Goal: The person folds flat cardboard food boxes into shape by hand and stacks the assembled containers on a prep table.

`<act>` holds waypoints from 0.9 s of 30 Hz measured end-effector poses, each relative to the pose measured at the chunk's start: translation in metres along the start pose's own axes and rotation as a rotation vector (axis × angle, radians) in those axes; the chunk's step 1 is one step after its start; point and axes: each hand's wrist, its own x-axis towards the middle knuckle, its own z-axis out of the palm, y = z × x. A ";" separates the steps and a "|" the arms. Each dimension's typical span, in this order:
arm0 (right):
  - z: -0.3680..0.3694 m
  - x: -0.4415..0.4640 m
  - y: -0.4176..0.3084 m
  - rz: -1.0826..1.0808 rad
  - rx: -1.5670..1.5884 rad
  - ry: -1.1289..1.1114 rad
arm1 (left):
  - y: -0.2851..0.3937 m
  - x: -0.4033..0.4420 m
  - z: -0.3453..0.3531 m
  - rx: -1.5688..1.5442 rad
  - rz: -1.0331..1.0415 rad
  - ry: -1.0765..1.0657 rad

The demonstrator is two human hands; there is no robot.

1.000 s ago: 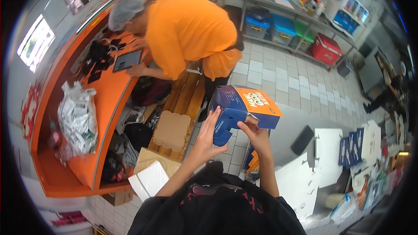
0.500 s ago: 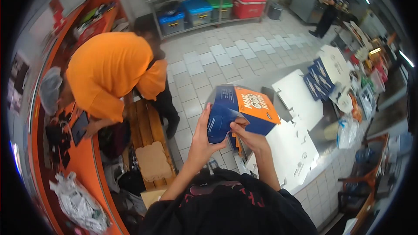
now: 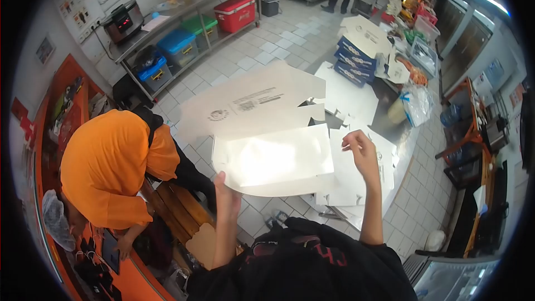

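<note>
Head view, and the left hand grips the lid-up white box, right hand loosely curled and free beside it; flat cardboard lies on the adjacent steel table, red cooler beyond the tiled floor.

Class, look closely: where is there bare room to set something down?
Open tile floor lies between the metal rack and steel table, beyond the held box. The table shows a small bare patch between the white sheets and plastic bag. It is crowded around the blue cartons.
</note>
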 end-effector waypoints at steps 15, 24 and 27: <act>0.064 -0.048 0.003 0.081 0.382 -0.513 | -0.017 -0.003 -0.020 0.154 -0.129 -0.319; 0.065 -0.028 -0.007 0.015 -0.058 -0.282 | -0.037 -0.020 0.093 0.834 0.336 -0.398; 0.057 -0.025 -0.009 -0.163 -0.040 -0.249 | -0.061 -0.002 0.103 0.802 0.183 -0.299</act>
